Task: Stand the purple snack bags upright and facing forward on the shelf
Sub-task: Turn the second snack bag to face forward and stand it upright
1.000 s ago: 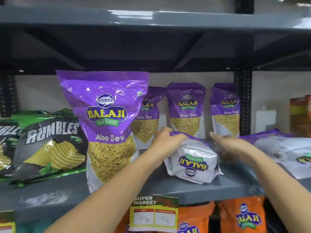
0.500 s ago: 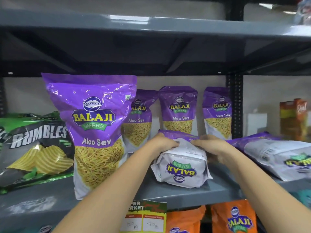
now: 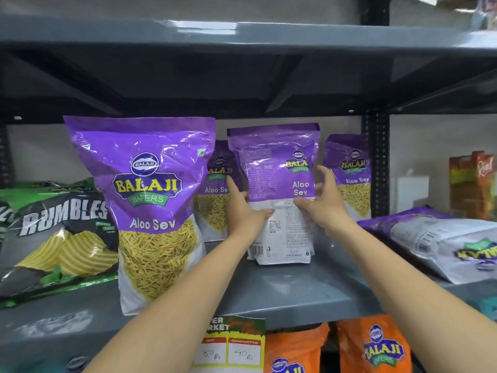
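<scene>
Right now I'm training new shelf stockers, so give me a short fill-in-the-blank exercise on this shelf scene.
1. Both hands hold the purple bag with its ____ side facing the camera.
2. The big front bag reads Aloo ____.
3. The purple bag on the right is lying ____.
4. The bags on the shelf below are ____.

Answers: back; Sev; down; orange

shop, likely supermarket | price tag (image 3: 228,348) on snack-stocked shelf (image 3: 282,292)

Five purple snack bags (image 3: 274,168) were on the grey shelf (image 3: 282,289): four standing upright and one lying flat at the right. Two orange bags (image 3: 373,345) sat on the level below. One green and black chip bag (image 3: 56,238) leaned at the left. Two hands (image 3: 244,211) reached in.
</scene>
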Demonstrator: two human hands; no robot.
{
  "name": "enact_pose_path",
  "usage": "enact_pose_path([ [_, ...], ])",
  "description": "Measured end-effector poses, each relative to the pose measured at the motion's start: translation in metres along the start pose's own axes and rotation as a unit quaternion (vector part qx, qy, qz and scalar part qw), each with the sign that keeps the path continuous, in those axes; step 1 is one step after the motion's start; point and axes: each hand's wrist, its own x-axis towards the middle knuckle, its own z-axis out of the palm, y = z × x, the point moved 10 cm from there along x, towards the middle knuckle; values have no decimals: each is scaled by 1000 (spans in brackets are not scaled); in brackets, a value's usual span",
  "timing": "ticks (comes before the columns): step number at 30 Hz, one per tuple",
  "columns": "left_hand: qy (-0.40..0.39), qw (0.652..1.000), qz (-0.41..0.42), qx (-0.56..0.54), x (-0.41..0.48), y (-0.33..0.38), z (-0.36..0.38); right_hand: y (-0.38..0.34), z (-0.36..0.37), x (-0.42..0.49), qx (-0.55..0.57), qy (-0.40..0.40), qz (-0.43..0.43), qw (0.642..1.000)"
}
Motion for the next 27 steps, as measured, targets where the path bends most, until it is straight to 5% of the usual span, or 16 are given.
enact_pose_path([
  [7,7,994,75,77,-15,0,0,25,-2,-2,90,-29,6,996],
  [10,14,989,69,131,-31,4,1,47,2,5,169,-26,83,982],
  [14,125,968,155,150,-76,35,-8,89,2,19,324,0,218,921],
  [21,-53,989,17,136,-79,-2,33,96,24,18,205,-114,280,931],
  [27,-63,988,-14,144,-76,-5,37,90,27,14,136,-157,258,944],
])
